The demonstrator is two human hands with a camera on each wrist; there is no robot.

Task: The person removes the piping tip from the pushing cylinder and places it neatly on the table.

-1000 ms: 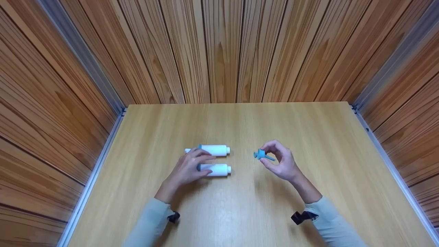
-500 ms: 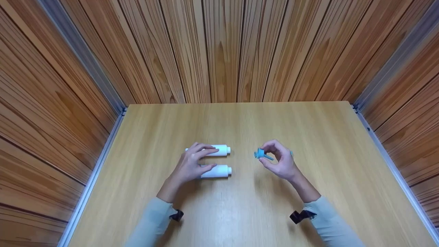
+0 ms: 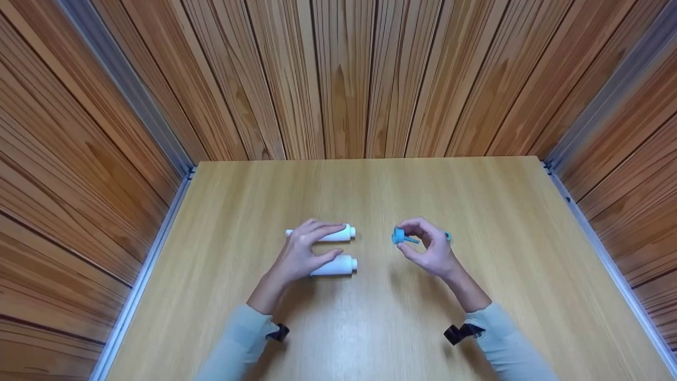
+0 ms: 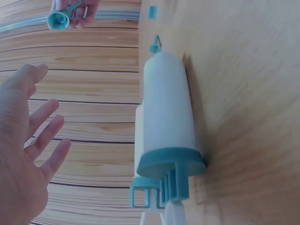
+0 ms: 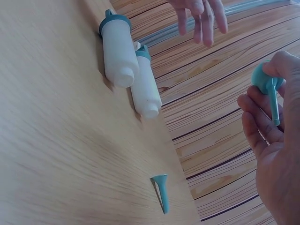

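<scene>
Two white syringe-like tubes lie side by side on the table: a far tube point(image 3: 341, 233) and a near tube point(image 3: 338, 266). Both have a teal flange point(image 4: 171, 160) at the left end and a narrow white neck at the right. My left hand point(image 3: 305, 250) hovers over them, fingers spread and apart from the tubes in the left wrist view, hiding their left parts in the head view. My right hand point(image 3: 431, 250) pinches a teal nozzle point(image 5: 266, 79) between thumb and fingers, raised above the table. It has a round cup and a thin spout.
A second teal nozzle point(image 5: 161, 192) with a flared end lies on the table. Another small teal piece point(image 4: 152, 11) appears beyond it in the left wrist view. Wood-panelled walls point(image 3: 344, 79) and metal rails point(image 3: 143, 286) border the table.
My left hand has moved to the right over the tubes, its fingers reaching further along them. The right hand has turned the teal nozzle slightly, and another teal piece shows behind that hand.
</scene>
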